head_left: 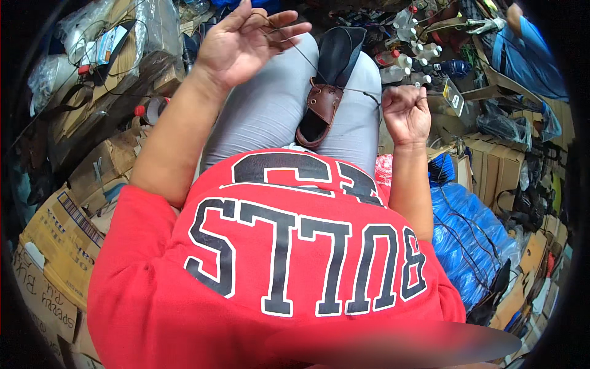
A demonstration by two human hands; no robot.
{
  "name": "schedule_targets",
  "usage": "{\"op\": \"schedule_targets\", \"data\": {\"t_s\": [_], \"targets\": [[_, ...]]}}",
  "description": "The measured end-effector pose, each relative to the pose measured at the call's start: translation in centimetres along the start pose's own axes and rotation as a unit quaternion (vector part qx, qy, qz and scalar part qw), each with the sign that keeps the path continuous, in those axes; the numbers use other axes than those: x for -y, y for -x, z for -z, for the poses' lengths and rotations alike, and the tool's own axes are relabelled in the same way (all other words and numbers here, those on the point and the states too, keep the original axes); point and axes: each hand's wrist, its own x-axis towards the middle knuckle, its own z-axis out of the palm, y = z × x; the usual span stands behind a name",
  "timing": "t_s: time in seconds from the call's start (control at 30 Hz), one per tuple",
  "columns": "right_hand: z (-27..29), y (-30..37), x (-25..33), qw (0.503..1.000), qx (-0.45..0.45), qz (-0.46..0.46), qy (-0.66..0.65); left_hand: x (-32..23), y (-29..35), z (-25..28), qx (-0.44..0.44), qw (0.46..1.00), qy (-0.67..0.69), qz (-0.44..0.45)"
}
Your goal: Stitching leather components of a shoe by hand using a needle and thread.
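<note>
On my lap, between my thighs, rests a brown leather lace-up shoe with eyelets and a dark front part. Its open heel end points toward me. A thin dark cord runs from the shoe up to my left hand, raised at the upper left. There it passes across the fingers, which are partly spread but hold it. To the right of the shoe, my right hand is closed in a fist. Another dark length of cord stretches from the eyelets to this fist; the part inside the fingers is hidden.
Several plastic bottles lie beyond my right knee. Blue plastic-wrapped goods and cardboard boxes crowd my right side. Flattened cardboard and plastic bags fill the left. At the upper right is blue cloth.
</note>
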Motion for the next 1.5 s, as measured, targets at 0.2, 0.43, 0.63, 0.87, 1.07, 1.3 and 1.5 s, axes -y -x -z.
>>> {"op": "schedule_targets", "data": {"t_s": [0.2, 0.43, 0.63, 0.87, 1.07, 1.3, 1.5], "targets": [[2.3, 2.6, 2.1, 0.968, -0.032, 0.003, 0.248, -0.8, -2.8, 4.0, 0.101, 0.989, -0.006, 0.11], [5.0, 7.0, 8.5, 0.424, -0.209, -0.075, 0.878, -4.6, -0.3, 3.8, -0.111, 0.821, -0.555, -0.073], [-4.1, 0.2, 2.8, 0.509, 0.033, 0.091, 0.855, 4.2, 6.2, -0.9, 0.151, 0.516, -0.766, -0.352], [-9.6, -5.1, -3.7, 0.201, -0.027, -0.005, 0.979, 6.4, 2.0, -3.2, 0.136, 0.582, -0.745, -0.295], [-6.2, -4.1, -0.7, 0.521, -0.029, -0.174, 0.835, 6.7, -5.6, -2.8, 0.166, 0.585, -0.792, -0.052], [-5.1, -3.8, -0.7, 0.541, -0.048, -0.145, 0.827, 6.9, -4.8, -4.8, 0.162, 0.398, -0.9, -0.076], [-4.7, -3.4, -2.6, 0.418, -0.045, 0.057, 0.906, 7.2, -5.0, -5.6, 0.234, 0.498, -0.759, -0.348]]}}
